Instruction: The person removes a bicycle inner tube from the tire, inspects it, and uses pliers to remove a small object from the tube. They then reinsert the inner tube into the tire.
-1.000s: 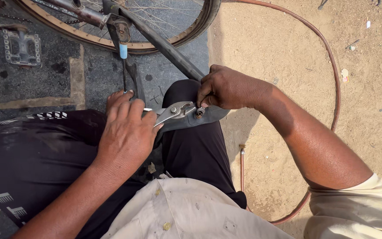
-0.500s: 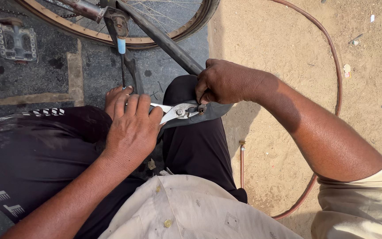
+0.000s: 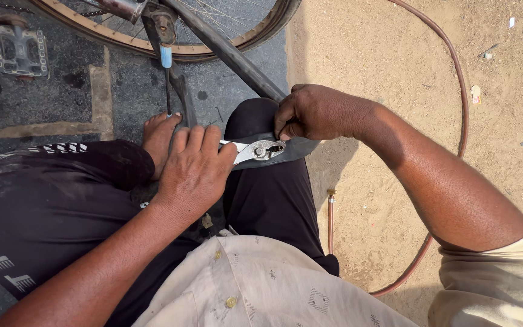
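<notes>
The bicycle wheel (image 3: 171,36) fills the upper left of the frame, its tan rim and dark tyre standing on dark paving, with a pedal (image 3: 18,47) at the far upper left. To the right the ground is sandy, and a reddish-brown hose (image 3: 455,97) curves down across it to a brass end near the lower middle. The person sits with black-trousered knees raised in the middle of the frame, a pale buttoned shirt at the bottom edge.

Across the right knee lies a dark strip of rubber (image 3: 301,148) (it looks like a piece of inner tube). The right hand (image 3: 316,112), just above centre, pinches its edge closed-fingered and holds it down on the knee. The left hand (image 3: 195,166), left of centre, is wrapped tight around the handles of silvery pliers (image 3: 258,149), whose jaws are closed on the rubber just under the right hand's fingers.

Judging from this, the work is mid-course: the rubber is gripped and being worked at one spot, it is not fitted anywhere, and the wheel stands untouched.
</notes>
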